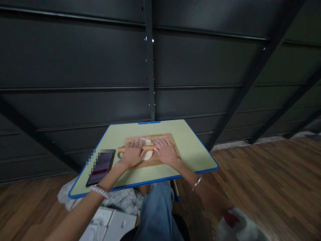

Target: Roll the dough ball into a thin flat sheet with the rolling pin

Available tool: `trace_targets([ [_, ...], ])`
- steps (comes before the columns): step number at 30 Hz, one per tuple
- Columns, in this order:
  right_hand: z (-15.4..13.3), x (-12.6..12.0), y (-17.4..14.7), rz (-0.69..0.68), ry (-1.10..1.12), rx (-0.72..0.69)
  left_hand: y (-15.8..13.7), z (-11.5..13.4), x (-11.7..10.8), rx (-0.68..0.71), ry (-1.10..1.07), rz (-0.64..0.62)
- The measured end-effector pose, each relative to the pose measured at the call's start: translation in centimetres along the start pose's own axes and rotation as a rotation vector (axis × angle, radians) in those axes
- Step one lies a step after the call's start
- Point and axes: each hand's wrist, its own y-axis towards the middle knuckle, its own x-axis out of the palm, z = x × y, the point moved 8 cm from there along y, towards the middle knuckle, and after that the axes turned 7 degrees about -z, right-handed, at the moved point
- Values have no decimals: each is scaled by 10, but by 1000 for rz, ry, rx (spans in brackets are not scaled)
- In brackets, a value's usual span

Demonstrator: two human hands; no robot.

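Note:
A wooden rolling pin point(147, 147) lies crosswise on a flattened piece of pale dough point(147, 155). Under the dough is a wooden board point(160, 162), which rests on a small pale-yellow folding table point(193, 147) with a blue rim. Closed over the left part of the pin is my left hand point(131, 154), fingers draped forward across it. My right hand point(166, 152) grips the right part in the same way, palm down. Between the two hands the middle of the pin and some dough show. The rest of the dough is partly hidden by the hands.
A phone point(101, 167) lies on the table's left side, close to my left forearm. Behind the table rises a dark metal panel wall point(100, 60). Below are my jeans-clad leg point(159, 211), a crumpled patterned cloth point(127, 201), a white box-like object point(120, 224) and the wooden floor point(263, 177).

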Motion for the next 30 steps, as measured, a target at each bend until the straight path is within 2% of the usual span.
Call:
trace_targets([
  [3, 0, 1, -5, 0, -2, -14, -12, -2, 0, -151, 53, 59],
  [6, 3, 3, 6, -2, -1, -1, -11, -5, -1, -226, 10, 52],
  [11, 13, 13, 44, -27, -17, 44, 13, -23, -2, -288, -124, 2],
  [14, 20, 22, 70, -63, -25, 55, 31, -41, 5, -353, -149, -50],
  [19, 27, 35, 108, -162, -52, 51, 56, -61, 23, -365, -201, -152],
  [25, 34, 55, 153, -301, 12, 60, 73, -84, 30, -346, -239, -73],
  [30, 40, 79, 187, -413, 58, 58, 87, -96, 36, -320, -252, -79],
])
